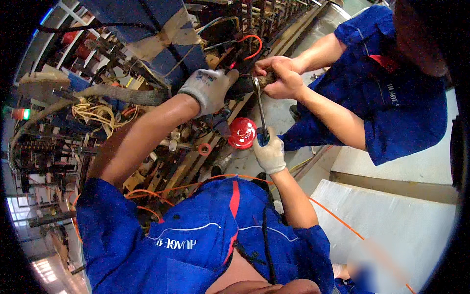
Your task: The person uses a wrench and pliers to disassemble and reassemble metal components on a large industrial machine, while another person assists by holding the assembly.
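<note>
My right hand (270,153), in a pale work glove, is closed around the lower end of a long metal wrench (261,105). The wrench stands nearly upright in view, its head against a dark cylindrical part (241,87) of the machine. On the left side of that part, my gloved left hand (208,88) is closed, its fingertips partly hidden. A co-worker's bare hands (284,76) grip the part's right end, just beside the wrench head. Below, left of the wrench handle, is a shiny red round object (242,133).
Machinery with bundled yellow wires (98,115) and a thick grey sleeved hose (129,95) fills the left. An orange cable (338,221) crosses in front of me. The co-worker in blue (377,98) stands at the right, with a pale flat panel (382,225) nearer me.
</note>
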Motion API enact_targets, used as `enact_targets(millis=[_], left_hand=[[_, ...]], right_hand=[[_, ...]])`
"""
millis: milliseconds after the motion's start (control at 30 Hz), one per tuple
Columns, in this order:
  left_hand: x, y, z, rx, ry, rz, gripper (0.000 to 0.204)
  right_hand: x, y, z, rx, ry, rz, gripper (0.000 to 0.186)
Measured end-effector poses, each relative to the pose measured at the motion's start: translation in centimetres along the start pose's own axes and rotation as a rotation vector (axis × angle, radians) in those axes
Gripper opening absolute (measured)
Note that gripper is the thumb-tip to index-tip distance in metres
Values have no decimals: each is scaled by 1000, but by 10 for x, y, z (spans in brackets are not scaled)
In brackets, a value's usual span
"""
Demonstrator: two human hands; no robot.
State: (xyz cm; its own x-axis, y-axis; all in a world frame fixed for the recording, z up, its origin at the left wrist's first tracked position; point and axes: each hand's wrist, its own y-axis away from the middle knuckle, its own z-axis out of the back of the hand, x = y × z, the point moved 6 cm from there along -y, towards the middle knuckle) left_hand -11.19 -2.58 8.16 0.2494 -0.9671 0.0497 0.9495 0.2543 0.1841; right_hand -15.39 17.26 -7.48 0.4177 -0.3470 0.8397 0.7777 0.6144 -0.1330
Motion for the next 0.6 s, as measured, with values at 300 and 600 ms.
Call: enact_targets(millis=[300, 600], left_hand=[[2, -6, 14, -9, -40, 88, 57], [14, 2, -8, -17, 7, 102, 67]], right_hand=[[-5, -23, -7, -37, -56, 85, 19], [-11, -19, -4, 62, 6, 117, 29]])
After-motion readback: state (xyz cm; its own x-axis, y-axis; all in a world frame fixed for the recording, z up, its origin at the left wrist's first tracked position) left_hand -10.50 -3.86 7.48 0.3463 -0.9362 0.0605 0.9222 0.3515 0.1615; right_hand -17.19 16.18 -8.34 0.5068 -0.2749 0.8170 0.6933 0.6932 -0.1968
